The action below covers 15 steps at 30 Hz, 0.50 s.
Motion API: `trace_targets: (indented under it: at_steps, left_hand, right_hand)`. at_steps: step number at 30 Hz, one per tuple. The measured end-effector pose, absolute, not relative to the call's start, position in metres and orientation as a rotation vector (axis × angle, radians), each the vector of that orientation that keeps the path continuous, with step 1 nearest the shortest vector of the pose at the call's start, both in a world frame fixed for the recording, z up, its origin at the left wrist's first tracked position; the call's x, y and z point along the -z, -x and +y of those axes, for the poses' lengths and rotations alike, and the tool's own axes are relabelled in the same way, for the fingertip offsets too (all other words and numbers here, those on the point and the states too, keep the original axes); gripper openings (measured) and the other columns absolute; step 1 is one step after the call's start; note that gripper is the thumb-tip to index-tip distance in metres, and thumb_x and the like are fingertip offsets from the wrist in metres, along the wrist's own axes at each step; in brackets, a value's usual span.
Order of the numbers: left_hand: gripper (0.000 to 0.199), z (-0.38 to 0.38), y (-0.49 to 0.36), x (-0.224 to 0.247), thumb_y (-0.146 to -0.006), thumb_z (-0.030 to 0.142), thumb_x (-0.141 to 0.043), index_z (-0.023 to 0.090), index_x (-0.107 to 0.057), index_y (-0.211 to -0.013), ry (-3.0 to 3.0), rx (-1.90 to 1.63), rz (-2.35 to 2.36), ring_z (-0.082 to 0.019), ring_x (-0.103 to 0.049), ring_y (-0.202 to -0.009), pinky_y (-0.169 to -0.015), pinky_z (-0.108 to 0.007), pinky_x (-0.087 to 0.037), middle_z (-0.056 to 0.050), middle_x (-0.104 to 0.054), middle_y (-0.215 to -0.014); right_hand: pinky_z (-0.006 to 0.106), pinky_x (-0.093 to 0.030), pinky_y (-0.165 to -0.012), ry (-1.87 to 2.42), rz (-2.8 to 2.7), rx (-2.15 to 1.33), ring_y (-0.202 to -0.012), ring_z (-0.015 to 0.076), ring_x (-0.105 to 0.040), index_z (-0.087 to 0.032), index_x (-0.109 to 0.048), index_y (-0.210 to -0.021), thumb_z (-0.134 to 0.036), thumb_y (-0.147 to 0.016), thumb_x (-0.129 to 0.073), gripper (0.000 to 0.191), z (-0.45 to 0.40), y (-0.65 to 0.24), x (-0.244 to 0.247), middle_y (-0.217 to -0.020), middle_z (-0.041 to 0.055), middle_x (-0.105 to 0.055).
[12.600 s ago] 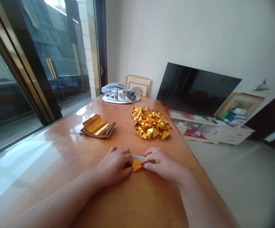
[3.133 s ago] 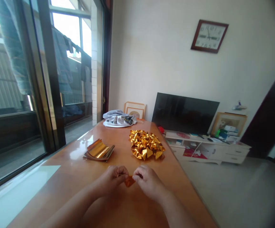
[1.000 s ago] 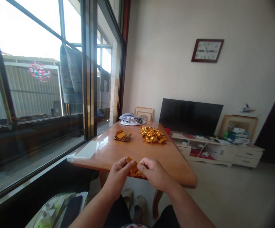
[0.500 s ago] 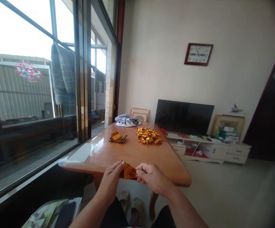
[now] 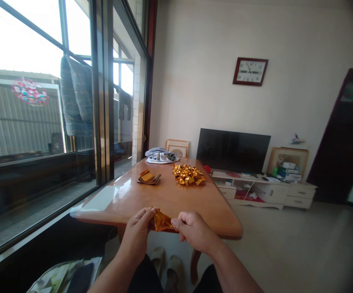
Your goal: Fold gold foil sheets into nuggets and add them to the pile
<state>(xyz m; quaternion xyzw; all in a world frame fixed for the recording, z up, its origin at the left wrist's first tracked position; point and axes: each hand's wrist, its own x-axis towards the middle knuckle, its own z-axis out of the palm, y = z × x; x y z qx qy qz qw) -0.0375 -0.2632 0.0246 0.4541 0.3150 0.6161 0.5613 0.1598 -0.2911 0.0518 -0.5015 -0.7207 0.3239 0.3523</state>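
Observation:
A partly folded piece of shiny gold foil paper [image 5: 162, 221] is stretched between my two hands, just above the near edge of the wooden table [image 5: 164, 199]. My left hand [image 5: 139, 228] pinches its left end between thumb and fingers. At the other end, my right hand [image 5: 191, 228] grips a corner with thumb and curled forefinger. Farther along the tabletop lies a small stack of gold foil sheets [image 5: 148, 177], curling up at the edges. To the right of the stack sits a heap of folded gold foil pieces [image 5: 189, 175].
Folded clothes [image 5: 161, 155] lie at the table's far end. Beyond stand a television [image 5: 233, 149] and a low white cabinet [image 5: 274, 193]. A large window [image 5: 36, 122] runs along the left. Slippers [image 5: 174, 266] are on the floor under the table, and a bag [image 5: 63, 276] stands at lower left.
The view has turned slightly to the right. Both hands still hold the foil piece, which has changed shape a little between them.

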Motion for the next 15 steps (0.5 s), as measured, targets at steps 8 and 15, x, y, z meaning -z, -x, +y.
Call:
trace_targets:
  at_steps: [8,15]
  left_hand:
    - [0.025,-0.267,0.035,-0.027,-0.081,0.042,-0.073,0.018,-0.07,-0.08,-1.027,-1.438,0.71,-0.017,-0.057,-0.07,-0.064,-0.025,-0.045,-0.001,-0.062,-0.071]
    - [0.031,-0.265,0.042,-0.027,-0.081,0.045,-0.074,0.017,-0.067,-0.072,-1.115,-1.46,0.766,-0.014,-0.051,-0.063,-0.061,-0.024,-0.043,0.001,-0.058,-0.066]
  right_hand:
    - [0.024,-0.043,-0.063,1.16,-1.918,-0.947,-0.065,0.0131,-0.057,-0.019,-0.061,-0.078,-0.053,-0.1,-0.045,0.044,-0.292,-0.165,-0.045,-0.071,0.0008,-0.066]
    - [0.024,-0.043,-0.062,1.195,-1.857,-1.028,-0.062,0.0132,-0.055,-0.018,-0.062,-0.082,-0.057,-0.097,-0.047,0.045,-0.291,-0.179,-0.044,-0.069,0.0008,-0.065]
